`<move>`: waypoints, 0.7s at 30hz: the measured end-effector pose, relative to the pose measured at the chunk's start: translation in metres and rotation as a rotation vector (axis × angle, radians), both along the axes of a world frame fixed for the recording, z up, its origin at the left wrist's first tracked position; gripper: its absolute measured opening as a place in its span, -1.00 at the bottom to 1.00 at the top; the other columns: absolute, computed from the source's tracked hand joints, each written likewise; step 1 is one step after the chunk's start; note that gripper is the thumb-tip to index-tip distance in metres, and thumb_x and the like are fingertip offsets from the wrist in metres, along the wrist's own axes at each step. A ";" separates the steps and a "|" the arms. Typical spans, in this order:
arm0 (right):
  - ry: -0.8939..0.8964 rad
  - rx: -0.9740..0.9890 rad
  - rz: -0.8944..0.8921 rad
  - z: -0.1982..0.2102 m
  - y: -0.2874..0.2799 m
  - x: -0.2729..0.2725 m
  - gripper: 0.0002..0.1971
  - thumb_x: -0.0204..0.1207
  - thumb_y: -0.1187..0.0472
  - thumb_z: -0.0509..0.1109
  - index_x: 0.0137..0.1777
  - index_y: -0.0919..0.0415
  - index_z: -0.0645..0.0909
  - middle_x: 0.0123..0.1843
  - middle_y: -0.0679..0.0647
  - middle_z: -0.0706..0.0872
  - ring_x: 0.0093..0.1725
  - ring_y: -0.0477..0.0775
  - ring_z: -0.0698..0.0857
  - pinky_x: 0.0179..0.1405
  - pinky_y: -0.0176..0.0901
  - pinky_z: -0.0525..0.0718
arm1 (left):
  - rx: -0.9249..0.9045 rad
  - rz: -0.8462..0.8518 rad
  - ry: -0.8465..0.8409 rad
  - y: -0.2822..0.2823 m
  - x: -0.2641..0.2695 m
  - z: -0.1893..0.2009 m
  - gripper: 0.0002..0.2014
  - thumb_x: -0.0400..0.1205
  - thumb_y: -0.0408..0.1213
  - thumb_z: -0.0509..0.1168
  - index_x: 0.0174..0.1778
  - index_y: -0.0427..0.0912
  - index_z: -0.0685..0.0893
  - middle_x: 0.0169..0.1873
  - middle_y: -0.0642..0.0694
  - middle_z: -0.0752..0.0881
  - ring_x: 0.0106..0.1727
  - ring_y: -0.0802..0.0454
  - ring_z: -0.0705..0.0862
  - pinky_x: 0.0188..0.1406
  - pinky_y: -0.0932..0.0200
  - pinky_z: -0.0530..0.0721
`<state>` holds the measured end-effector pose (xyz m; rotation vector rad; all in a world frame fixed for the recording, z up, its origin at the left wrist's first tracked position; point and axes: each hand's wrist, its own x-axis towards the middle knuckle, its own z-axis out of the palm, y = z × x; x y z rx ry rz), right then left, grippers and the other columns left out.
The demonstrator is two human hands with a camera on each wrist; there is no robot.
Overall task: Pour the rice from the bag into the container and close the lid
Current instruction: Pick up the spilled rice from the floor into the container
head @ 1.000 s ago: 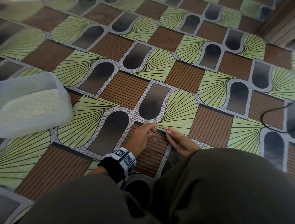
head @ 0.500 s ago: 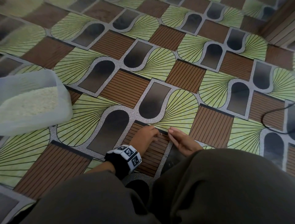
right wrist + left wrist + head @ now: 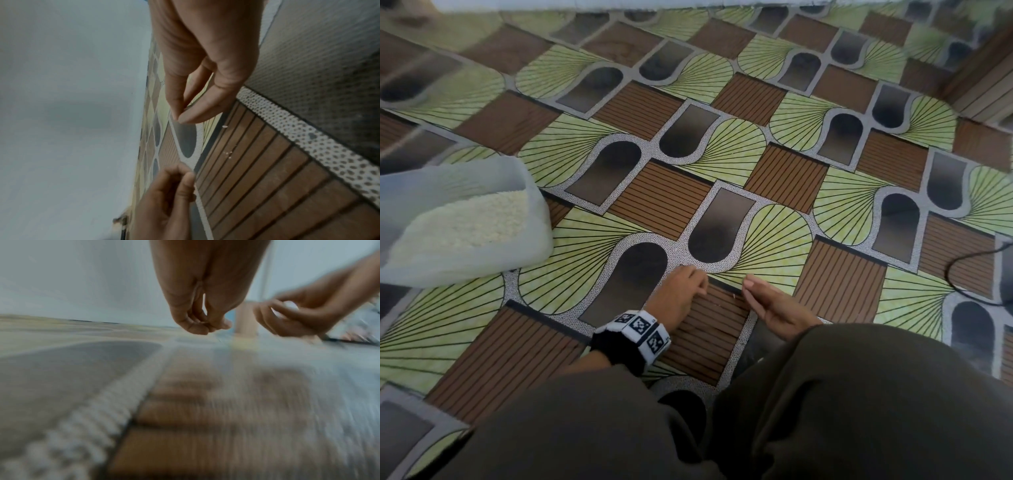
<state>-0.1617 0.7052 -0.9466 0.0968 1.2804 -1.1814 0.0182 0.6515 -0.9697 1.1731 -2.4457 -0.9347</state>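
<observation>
patterned floor mat (image 3: 661, 205) fills the view, i'm sitting on it, knees at the bottom. container (image 3: 536, 236) sits open at far left on the mat, rice (image 3: 465, 226) heaped inside, no lid on it and i can't see the lid or the bag anywhere. both my hands are low over a brown striped tile in front of me, well apart from the container. left hand (image 3: 681, 291) has fingers curled in with tips bunched together; whether a grain is pinched in them i cannot tell. right hand (image 3: 774, 305) has fingers straight and pressed together, thumb tip meeting the fingertips (image 3: 180, 116), nothing clearly held. a few spilled grains (image 3: 225, 126) lie on the tile between the hands. looks like stray-grain cleanup: pinch each grain with fingertip pads flat to the mat, collect in one palm, carry all over to the container at once, then find the lid.
</observation>
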 end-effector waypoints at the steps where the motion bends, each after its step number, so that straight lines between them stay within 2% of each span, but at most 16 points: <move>1: 0.003 0.000 0.027 0.005 -0.005 0.002 -0.86 0.48 0.49 0.33 -0.01 0.36 0.65 -0.21 0.08 0.79 -0.28 -0.15 0.78 -0.25 -0.42 0.73 | 0.027 0.077 0.063 -0.003 0.008 0.005 -0.96 0.55 -0.47 0.29 -0.21 -0.32 0.61 -0.20 -0.12 0.60 -0.10 0.03 0.48 -0.03 0.08 0.52; 3: 0.004 -0.007 0.106 0.018 -0.019 0.010 -0.87 0.50 0.51 0.30 -0.06 0.35 0.64 -0.15 0.11 0.74 -0.30 -0.14 0.77 -0.28 -0.42 0.72 | 0.049 0.204 0.171 -0.010 0.024 0.019 -0.95 0.57 -0.43 0.28 -0.21 -0.29 0.60 -0.22 -0.01 0.57 -0.15 0.07 0.51 -0.10 0.19 0.51; 5: -0.013 -0.039 0.203 0.035 -0.036 0.022 -0.86 0.52 0.51 0.28 -0.06 0.35 0.64 -0.16 0.13 0.75 -0.28 -0.12 0.77 -0.25 -0.42 0.73 | 0.036 0.293 0.262 -0.017 0.040 0.042 -0.96 0.57 -0.44 0.28 -0.20 -0.29 0.61 -0.23 -0.03 0.61 -0.19 0.07 0.55 -0.15 0.28 0.52; 7: -0.008 -0.086 0.337 0.056 -0.058 0.039 -0.85 0.51 0.51 0.29 -0.04 0.33 0.65 -0.16 0.13 0.78 -0.20 -0.09 0.78 -0.20 -0.39 0.74 | -0.032 0.330 0.308 -0.022 0.060 0.064 -0.94 0.55 -0.49 0.29 -0.20 -0.27 0.60 -0.25 -0.05 0.62 -0.20 0.15 0.56 -0.16 0.41 0.49; 10: 0.045 -0.153 0.550 0.091 -0.096 0.079 -0.85 0.50 0.50 0.31 -0.04 0.31 0.66 -0.15 0.12 0.79 -0.11 -0.05 0.76 -0.13 -0.34 0.75 | -0.098 0.418 0.362 -0.031 0.100 0.093 -0.91 0.56 -0.46 0.29 -0.19 -0.18 0.59 -0.28 0.05 0.62 -0.21 0.27 0.57 -0.18 0.51 0.48; 14: 0.097 -0.275 0.793 0.133 -0.144 0.152 -0.84 0.51 0.50 0.31 0.01 0.35 0.66 -0.18 0.08 0.77 -0.24 -0.12 0.77 -0.25 -0.41 0.73 | -0.214 0.585 0.353 -0.051 0.172 0.118 -0.90 0.58 -0.42 0.29 -0.19 -0.13 0.57 -0.32 0.14 0.62 -0.25 0.45 0.57 -0.22 0.58 0.45; 17: 0.196 -0.362 0.917 0.145 -0.172 0.213 -0.87 0.48 0.53 0.34 -0.04 0.40 0.66 -0.22 0.07 0.74 -0.26 -0.11 0.74 -0.28 -0.41 0.73 | -0.255 0.714 0.302 -0.069 0.225 0.123 -0.87 0.56 -0.45 0.30 -0.20 -0.13 0.57 -0.34 0.12 0.61 -0.28 0.39 0.57 -0.22 0.48 0.48; 20: 0.418 -0.480 1.007 0.141 -0.187 0.268 -0.83 0.41 0.56 0.39 0.00 0.49 0.66 -0.36 0.04 0.73 -0.40 -0.15 0.71 -0.28 -0.39 0.73 | -0.263 0.784 0.210 -0.082 0.261 0.124 -0.93 0.55 -0.50 0.31 -0.19 -0.27 0.64 -0.36 -0.01 0.63 -0.32 0.26 0.57 -0.25 0.54 0.45; 21: 0.517 -0.511 1.031 0.137 -0.190 0.281 -0.81 0.38 0.57 0.42 0.00 0.52 0.67 -0.38 0.06 0.74 -0.43 -0.14 0.70 -0.29 -0.38 0.73 | -0.255 0.798 0.175 -0.085 0.269 0.123 -0.93 0.53 -0.52 0.32 -0.20 -0.30 0.66 -0.34 -0.05 0.65 -0.31 0.14 0.58 -0.26 0.54 0.45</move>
